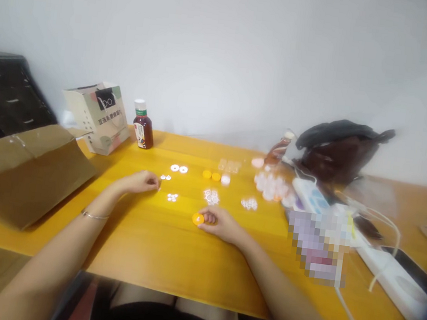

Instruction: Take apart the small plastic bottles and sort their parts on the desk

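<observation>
My left hand point(141, 181) rests on the yellow table point(171, 248) with its fingers curled, their tips right beside a pair of small white rings point(165, 177). My right hand point(220, 223) lies in the middle of the table, fingers closed on a small orange cap point(198, 219). Another small group of white rings point(172, 197) lies between the hands. Two larger white rings point(179, 169), two orange caps point(211, 175) and a white cap point(225, 180) sit further back. Whether the left fingers pinch anything is hidden.
A dark bottle with a white cap point(143, 125) and a paper bag point(100, 117) stand at the back left. A brown cardboard flap point(25, 168) lies at the left. White caps point(272, 187), power strips point(380, 258) with cables and a dark bag point(335, 149) crowd the right.
</observation>
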`<state>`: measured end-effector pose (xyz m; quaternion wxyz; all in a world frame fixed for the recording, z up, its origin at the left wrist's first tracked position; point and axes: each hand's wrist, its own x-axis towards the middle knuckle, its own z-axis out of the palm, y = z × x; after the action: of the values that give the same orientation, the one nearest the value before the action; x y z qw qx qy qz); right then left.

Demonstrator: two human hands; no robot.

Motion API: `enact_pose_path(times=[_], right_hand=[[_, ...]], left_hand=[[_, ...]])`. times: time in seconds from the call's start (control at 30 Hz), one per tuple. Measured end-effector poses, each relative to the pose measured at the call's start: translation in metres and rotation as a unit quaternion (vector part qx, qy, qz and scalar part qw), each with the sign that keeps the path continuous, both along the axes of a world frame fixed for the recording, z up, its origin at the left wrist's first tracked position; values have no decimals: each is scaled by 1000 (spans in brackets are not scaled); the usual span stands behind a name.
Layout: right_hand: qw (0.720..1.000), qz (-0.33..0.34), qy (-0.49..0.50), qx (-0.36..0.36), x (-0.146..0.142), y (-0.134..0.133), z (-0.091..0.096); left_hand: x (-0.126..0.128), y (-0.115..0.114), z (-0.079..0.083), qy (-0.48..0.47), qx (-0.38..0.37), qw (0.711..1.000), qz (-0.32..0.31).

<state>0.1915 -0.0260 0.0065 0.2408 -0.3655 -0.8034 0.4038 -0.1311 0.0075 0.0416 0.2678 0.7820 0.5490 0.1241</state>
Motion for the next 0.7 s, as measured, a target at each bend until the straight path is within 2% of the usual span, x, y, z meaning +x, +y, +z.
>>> enact_pose_path(times=[0.13,0.27,0.43,0.5,0.6,0.7], right_hand=[[1000,1,-2,3,0,0,-1],[1000,4,-3,5,0,0,-1],[1000,14,-4,10,1,1,-2],[1000,15,-5,10,1,2,-3],[1000,11,-4,6,1,2,-3],[1000,15,0,-1,1,2,-2]], left_hand=[[1,-1,2,9,0,1000,-7],[0,-3,5,20,19,1000,16],[17,-8,7,5,114,992,51],[34,-15,7,-23,153,988,13],[65,-29,4,-51,176,977,-111],[93,-41,-4,-52,186,964,-184]])
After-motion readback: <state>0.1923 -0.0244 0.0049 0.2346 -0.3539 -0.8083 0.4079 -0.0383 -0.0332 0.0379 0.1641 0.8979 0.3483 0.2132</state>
